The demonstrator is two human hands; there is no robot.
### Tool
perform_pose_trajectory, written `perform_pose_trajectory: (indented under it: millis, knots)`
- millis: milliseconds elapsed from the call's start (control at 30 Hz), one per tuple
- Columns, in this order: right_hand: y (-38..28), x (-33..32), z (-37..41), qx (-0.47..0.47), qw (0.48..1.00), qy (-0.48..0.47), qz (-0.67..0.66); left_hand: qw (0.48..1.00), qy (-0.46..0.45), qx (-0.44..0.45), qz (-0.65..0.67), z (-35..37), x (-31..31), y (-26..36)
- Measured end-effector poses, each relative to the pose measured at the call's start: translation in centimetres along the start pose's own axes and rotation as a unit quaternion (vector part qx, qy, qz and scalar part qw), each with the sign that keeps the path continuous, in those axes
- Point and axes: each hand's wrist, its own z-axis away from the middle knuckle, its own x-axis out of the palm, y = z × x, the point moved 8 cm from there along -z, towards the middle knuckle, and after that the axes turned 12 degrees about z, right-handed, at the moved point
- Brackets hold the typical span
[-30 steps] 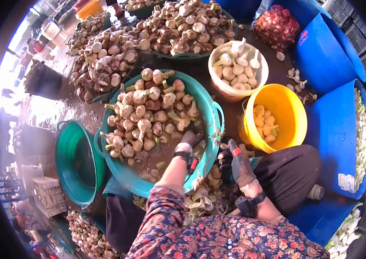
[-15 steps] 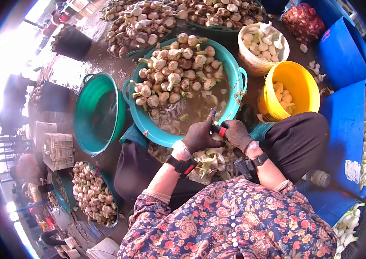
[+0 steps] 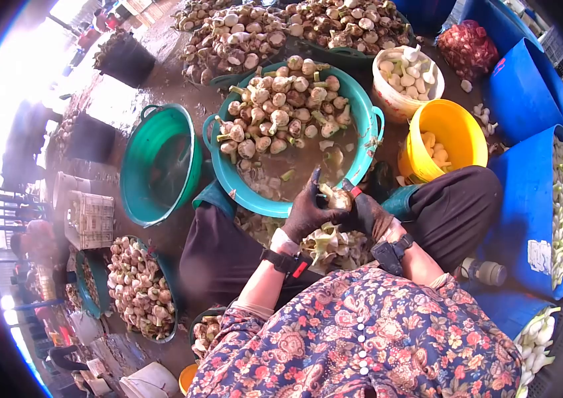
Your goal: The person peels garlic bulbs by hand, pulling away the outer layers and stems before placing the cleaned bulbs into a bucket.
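Observation:
Dark work gloves cover both my hands, which meet over my lap at the near rim of a turquoise tub (image 3: 275, 207). A garlic bulb (image 3: 338, 199) with a short stem sits between them. My left hand (image 3: 311, 213) is closed around its left side, thumb raised. From the right, my right hand (image 3: 369, 211) presses its fingers against the bulb; a red band circles one finger. Whether that hand also holds a small tool is hidden. Unpeeled garlic bulbs (image 3: 280, 109) are heaped in the tub over murky water. Stripped garlic skins (image 3: 334, 247) lie below my hands.
A green basin (image 3: 137, 174) stands left. On the right are a yellow bucket (image 3: 477, 142) and a white bucket (image 3: 388, 95) with peeled garlic, beside blue barrels (image 3: 520, 199). Garlic piles (image 3: 232, 41) lie behind; another garlic-filled tub (image 3: 139, 288) stands lower left.
A garlic bulb now shows between my hands, where none was clearly visible before. My left hand has turned around it. The view has shifted slightly.

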Motion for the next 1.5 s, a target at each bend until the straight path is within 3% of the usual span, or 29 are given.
perform_pose_trajectory:
  millis: [33,67,133,167,300,367,400,433,467,500,533,567,600,633,667,733,767,833,867,900,1000,1033,1067,1133,1233,1333,1400,1467,1500]
  knots:
    - [-3.2,0.6,1.6,-0.023,0.997,-0.015,0.066,0.999,0.04,0.018,0.022,0.4,-0.5,0.2]
    - [-6.5,1.3,3.2,-0.048,0.99,-0.027,0.13,0.998,0.012,0.016,-0.059,0.6,-0.3,0.5]
    - [-2.1,2.0,1.9,0.12,0.974,-0.077,-0.174,0.975,-0.047,0.01,-0.219,0.5,-0.4,1.2]
    - [-1.3,2.2,1.8,0.149,0.966,-0.105,-0.185,0.958,-0.059,0.076,-0.271,0.6,-0.1,1.6]
    - [-1.9,0.3,1.9,0.12,0.991,-0.013,0.06,0.971,-0.042,-0.041,-0.232,0.6,-0.8,-2.0]
    - [-0.4,-0.2,0.1,0.047,0.993,-0.028,0.105,0.987,0.022,-0.154,0.05,1.1,-1.5,-5.5]
    - [-1.1,-0.3,0.4,-0.002,0.993,-0.028,0.117,0.959,0.054,-0.204,0.191,1.4,-1.4,-7.0]
    - [-4.5,0.3,1.6,-0.051,0.99,-0.026,0.129,0.93,0.085,-0.284,0.218,2.0,-1.8,-6.6]
    - [-6.8,0.8,2.4,-0.1,0.985,-0.025,0.141,0.984,0.066,-0.158,0.047,1.4,-2.4,-4.9]
    - [-6.6,0.8,2.1,-0.088,0.989,-0.053,0.106,0.991,0.045,-0.024,-0.127,1.7,-2.0,-3.1]
    - [-6.5,0.6,2.2,-0.074,0.996,-0.042,-0.004,0.949,0.021,0.111,-0.294,2.7,-0.9,-1.8]
    - [-6.3,0.6,2.3,-0.06,0.991,-0.03,-0.114,0.996,0.047,0.014,-0.078,2.8,-1.8,-5.0]
    - [-6.2,0.5,2.3,-0.045,0.974,-0.018,-0.222,0.988,0.114,0.067,0.075,2.9,-2.5,-6.1]
    - [-5.3,0.3,1.7,-0.056,0.944,-0.017,-0.324,0.9,0.153,-0.022,0.407,2.9,-2.6,-8.0]
    - [-6.0,0.7,1.0,-0.087,0.903,-0.107,-0.407,0.696,0.173,-0.11,0.688,3.2,-1.0,-8.9]
    - [-4.5,-0.7,0.9,-0.049,0.928,0.012,-0.369,0.873,0.092,-0.157,0.453,3.4,-1.0,-6.2]
    - [-4.4,-1.2,0.7,-0.073,0.975,0.042,-0.205,0.931,0.05,-0.175,0.317,3.5,-1.0,-5.4]
    - [-4.2,-2.0,0.3,-0.115,0.979,0.097,0.135,0.969,0.114,-0.08,0.204,2.4,-2.8,-4.6]
    - [-3.5,-1.1,0.5,-0.059,0.982,0.063,0.17,0.978,0.144,-0.033,0.145,1.9,-3.2,-3.0]
    - [-2.3,-0.9,0.1,-0.082,0.967,0.069,0.229,0.987,0.148,-0.031,0.044,1.8,-3.0,-1.8]
    - [-1.1,0.1,-0.2,-0.102,0.935,0.05,0.335,0.987,0.029,-0.147,-0.064,1.5,-1.0,-1.8]
    - [-2.6,0.6,0.6,-0.091,0.931,0.038,0.35,0.984,0.05,-0.135,-0.102,1.5,-1.4,-1.8]
    - [-3.4,0.9,1.1,-0.079,0.927,0.026,0.366,0.984,0.056,-0.141,-0.094,1.5,-1.6,-2.1]
    - [-2.2,1.2,0.7,-0.123,0.961,0.0,0.247,0.983,0.069,-0.155,-0.073,1.8,-1.9,-3.3]
    - [-6.9,2.4,2.3,-0.134,0.962,-0.051,0.233,0.933,0.152,-0.217,0.242,2.5,-2.7,-6.5]
    - [-6.7,2.9,2.4,-0.087,0.992,-0.072,-0.047,0.914,0.111,-0.109,0.376,2.4,-2.3,-4.4]
    - [-7.8,2.7,2.9,-0.111,0.991,-0.056,-0.052,0.972,0.083,-0.004,0.219,2.6,-2.5,-1.2]
    - [-8.0,2.8,2.9,-0.102,0.991,-0.056,-0.067,0.911,0.116,-0.092,0.386,2.7,-2.4,-3.6]
    - [-7.1,2.9,2.6,-0.077,0.993,-0.072,-0.047,0.923,0.133,-0.093,0.35,2.9,-2.8,-3.8]
